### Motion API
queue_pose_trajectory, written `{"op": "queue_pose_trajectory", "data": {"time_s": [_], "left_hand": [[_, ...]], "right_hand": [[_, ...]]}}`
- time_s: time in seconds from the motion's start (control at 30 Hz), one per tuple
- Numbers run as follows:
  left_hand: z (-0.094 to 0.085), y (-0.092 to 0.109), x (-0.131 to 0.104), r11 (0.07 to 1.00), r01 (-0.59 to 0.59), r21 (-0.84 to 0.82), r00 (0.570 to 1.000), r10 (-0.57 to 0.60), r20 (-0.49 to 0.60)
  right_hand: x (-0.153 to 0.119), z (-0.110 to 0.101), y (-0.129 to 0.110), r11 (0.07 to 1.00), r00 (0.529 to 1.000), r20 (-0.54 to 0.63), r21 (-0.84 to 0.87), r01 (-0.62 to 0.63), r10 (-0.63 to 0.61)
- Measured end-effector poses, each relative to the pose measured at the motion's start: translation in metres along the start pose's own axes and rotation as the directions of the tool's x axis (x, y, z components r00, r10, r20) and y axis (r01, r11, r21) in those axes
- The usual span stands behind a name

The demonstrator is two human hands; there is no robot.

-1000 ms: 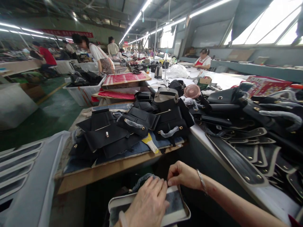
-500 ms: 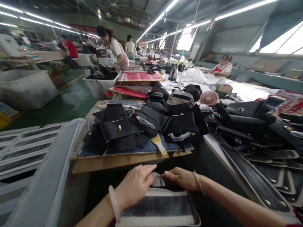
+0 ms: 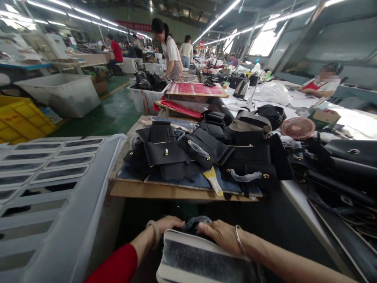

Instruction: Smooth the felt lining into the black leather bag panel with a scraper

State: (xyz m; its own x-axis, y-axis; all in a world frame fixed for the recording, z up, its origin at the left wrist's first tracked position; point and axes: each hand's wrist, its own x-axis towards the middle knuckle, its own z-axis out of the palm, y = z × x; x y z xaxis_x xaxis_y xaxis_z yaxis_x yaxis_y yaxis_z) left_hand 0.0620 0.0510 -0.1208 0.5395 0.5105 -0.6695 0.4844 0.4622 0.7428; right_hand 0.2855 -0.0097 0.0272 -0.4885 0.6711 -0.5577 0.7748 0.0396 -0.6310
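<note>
A bag piece (image 3: 206, 257) with a dark panel and pale borders lies low in the view, below my hands. At its far left edge is my left hand (image 3: 168, 226), its fingers bent over behind the piece and partly hidden. My right hand (image 3: 218, 236) is closed at the far side of the piece, thumb against a grey, film-wrapped handle (image 3: 198, 221). That handle lies between my two hands. Just beyond, black bags (image 3: 167, 153) with gold fittings are heaped on a cardboard-edged board (image 3: 176, 191).
On the left, a grey surface (image 3: 97, 188) carries rows of dark strips. More black bag parts (image 3: 347, 169) are piled at the right, near a pink fan (image 3: 297, 128). Farther back, a person (image 3: 172, 55) bends over a white bin (image 3: 147, 98).
The view has swung left. The bag piece has tilted and my left hand has moved to its far left edge. The grey handle now shows more between my hands.
</note>
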Motion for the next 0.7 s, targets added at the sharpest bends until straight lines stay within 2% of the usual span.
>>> {"op": "queue_pose_trajectory", "data": {"time_s": [0.13,0.27,0.5,0.6,0.7], "left_hand": [[0.001,-0.009,0.005,0.996,0.053,-0.068,0.999,-0.054,-0.01],[0.004,-0.022,0.0,0.993,0.044,-0.113,0.999,-0.044,0.011],[0.012,-0.034,0.012,0.975,0.017,-0.221,0.997,-0.035,-0.076],[0.012,-0.037,0.019,0.969,0.016,-0.246,0.996,-0.038,-0.081],[0.013,-0.038,0.02,0.968,0.029,-0.249,0.997,-0.047,-0.066]], "right_hand": [[-0.001,0.003,-0.008,0.991,0.998,-0.058,-0.135,0.008,-0.017],[0.001,0.009,-0.014,0.98,0.995,-0.092,-0.197,0.013,-0.032],[0.001,0.009,-0.028,0.982,0.997,-0.026,-0.176,0.072,-0.077],[0.0,0.008,-0.034,0.984,0.992,-0.008,-0.13,0.121,-0.123],[-0.001,0.007,-0.041,0.97,0.984,-0.015,-0.169,0.175,-0.18]]}}
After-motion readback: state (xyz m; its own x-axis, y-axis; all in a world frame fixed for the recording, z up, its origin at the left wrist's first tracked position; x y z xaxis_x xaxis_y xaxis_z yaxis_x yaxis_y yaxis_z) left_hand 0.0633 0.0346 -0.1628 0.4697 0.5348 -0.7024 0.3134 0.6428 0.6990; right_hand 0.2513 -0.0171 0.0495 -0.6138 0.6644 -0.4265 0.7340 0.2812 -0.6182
